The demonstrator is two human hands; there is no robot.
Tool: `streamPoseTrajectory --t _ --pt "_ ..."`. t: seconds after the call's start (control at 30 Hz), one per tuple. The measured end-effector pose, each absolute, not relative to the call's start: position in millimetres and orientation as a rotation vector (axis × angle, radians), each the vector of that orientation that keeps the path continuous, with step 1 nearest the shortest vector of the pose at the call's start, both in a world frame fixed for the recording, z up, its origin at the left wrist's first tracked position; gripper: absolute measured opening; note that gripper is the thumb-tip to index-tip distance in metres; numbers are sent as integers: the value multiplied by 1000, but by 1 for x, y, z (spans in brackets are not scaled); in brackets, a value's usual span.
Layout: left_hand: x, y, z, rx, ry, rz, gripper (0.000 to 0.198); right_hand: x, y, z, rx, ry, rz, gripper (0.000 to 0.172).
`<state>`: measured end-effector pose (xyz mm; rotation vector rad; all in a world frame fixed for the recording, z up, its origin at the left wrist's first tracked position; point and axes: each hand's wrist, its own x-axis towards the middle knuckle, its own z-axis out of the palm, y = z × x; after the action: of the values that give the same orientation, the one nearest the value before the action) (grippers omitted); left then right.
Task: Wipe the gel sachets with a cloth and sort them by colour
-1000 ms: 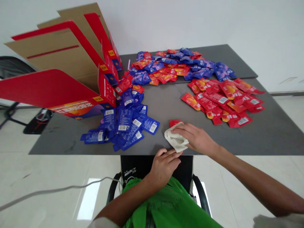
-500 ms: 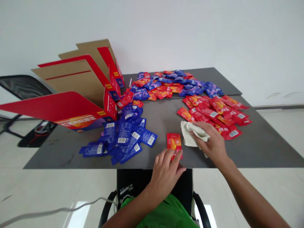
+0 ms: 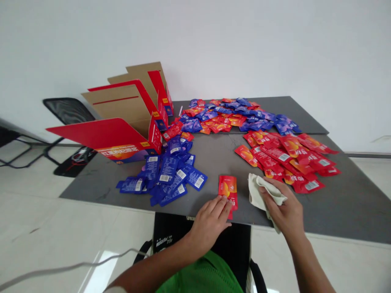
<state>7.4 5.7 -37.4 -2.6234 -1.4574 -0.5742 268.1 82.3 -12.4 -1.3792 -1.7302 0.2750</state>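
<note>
From where I stand, a wide stretch of gray tabletop (image 3: 214,156) runs up the middle of the frame between the blue sachets (image 3: 165,175) and the red sachets (image 3: 287,158), room enough for a hand to pass. Higher up, the mixed heap (image 3: 226,120) bars the way, and the red cardboard carton (image 3: 128,126) walls off the upper left. Low in the frame, only a narrow gap parts the left hand (image 3: 209,224) from the cloth (image 3: 262,195) under the right hand (image 3: 285,209).

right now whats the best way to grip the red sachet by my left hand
Pinch the red sachet by its exposed far end, coming from the far side: it lies flat on the table, and the left hand covers its near end.
</note>
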Motion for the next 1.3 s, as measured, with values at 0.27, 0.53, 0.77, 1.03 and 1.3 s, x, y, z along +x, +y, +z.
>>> streamPoseTrajectory --t 0.27,0.53,0.77,1.03,1.3 --pt "6 18 -35 -2652 -1382 -596 69 272 81 -21 -1424 -1603 346 45" --pt "6 22 -35 -2651 -1324 -563 62 273 82 -23 -1422 -1603 375 48" --pt "11 8 -42 -2615 -1308 -651 50 274 83 -23 -1407 -1583 418 47" --pt "1 18 -23 -2709 -1197 -480 56 273 85 -21 -1425 -1508 481 50" --pt "-7 27 -27 -2783 -1110 -479 43 273 84 -21 -1421 -1442 568 53"
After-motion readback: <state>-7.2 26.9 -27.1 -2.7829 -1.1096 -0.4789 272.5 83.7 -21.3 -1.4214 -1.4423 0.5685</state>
